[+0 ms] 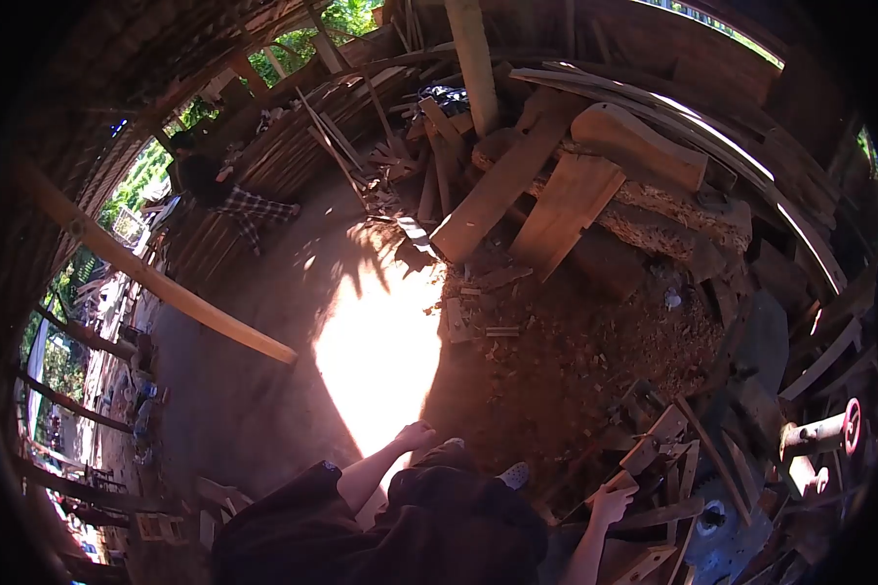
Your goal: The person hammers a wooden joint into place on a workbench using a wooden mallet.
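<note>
My left hand is in front of my body near my knee, at the lower end of a bright patch of sunlight. Its fingers look curled, and I see nothing in them. Low on the right, my right hand is closed on a small piece of wood beside a heap of offcuts. Part of that piece is hidden by the fingers. Close by lie a wooden block and a long strip of wood.
A machine with a red handwheel stands at the right. Broad planks and rough logs are piled ahead. A slanting pole crosses the left side. Another person is at the far left beside stacked boards.
</note>
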The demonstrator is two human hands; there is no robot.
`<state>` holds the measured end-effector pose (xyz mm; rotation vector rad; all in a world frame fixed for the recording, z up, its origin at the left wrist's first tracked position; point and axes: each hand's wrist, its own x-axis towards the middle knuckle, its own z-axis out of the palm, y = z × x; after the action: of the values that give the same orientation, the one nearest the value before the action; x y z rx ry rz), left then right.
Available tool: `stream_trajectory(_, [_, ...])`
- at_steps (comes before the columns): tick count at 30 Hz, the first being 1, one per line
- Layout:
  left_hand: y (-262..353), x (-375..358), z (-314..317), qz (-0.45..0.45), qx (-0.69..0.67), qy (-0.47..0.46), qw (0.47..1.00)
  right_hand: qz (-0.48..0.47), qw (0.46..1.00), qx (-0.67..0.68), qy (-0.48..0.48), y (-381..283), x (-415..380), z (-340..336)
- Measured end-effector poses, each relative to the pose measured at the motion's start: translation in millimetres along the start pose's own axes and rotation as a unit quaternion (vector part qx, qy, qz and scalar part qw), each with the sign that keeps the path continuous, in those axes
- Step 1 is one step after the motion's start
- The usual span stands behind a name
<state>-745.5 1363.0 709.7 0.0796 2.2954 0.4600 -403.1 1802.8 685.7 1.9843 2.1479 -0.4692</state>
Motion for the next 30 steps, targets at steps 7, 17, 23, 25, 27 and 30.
stream_trajectory(7, [-47,-7,13,-0.022,0.015,-0.004,1.000,0.012,0.999,-0.036,0.020,16,4,22])
stream_trajectory(17, [-79,-22,21,-0.066,-0.010,-0.038,0.997,0.003,0.998,-0.052,0.024,20,27,37])
stream_trajectory(23, [-86,-27,36,-0.064,-0.002,-0.023,0.998,-0.028,0.994,0.029,0.101,42,20,22])
stream_trajectory(25, [-85,-26,43,-0.066,-0.001,-0.020,0.998,-0.003,0.987,0.090,0.135,44,-1,-16])
stream_trajectory(27, [-92,-11,32,-0.035,0.039,-0.042,0.998,0.015,0.977,0.130,0.168,40,-19,-30])
stream_trajectory(30, [-93,5,47,-0.080,-0.027,-0.048,0.995,0.034,0.959,0.147,0.240,58,-33,-39])
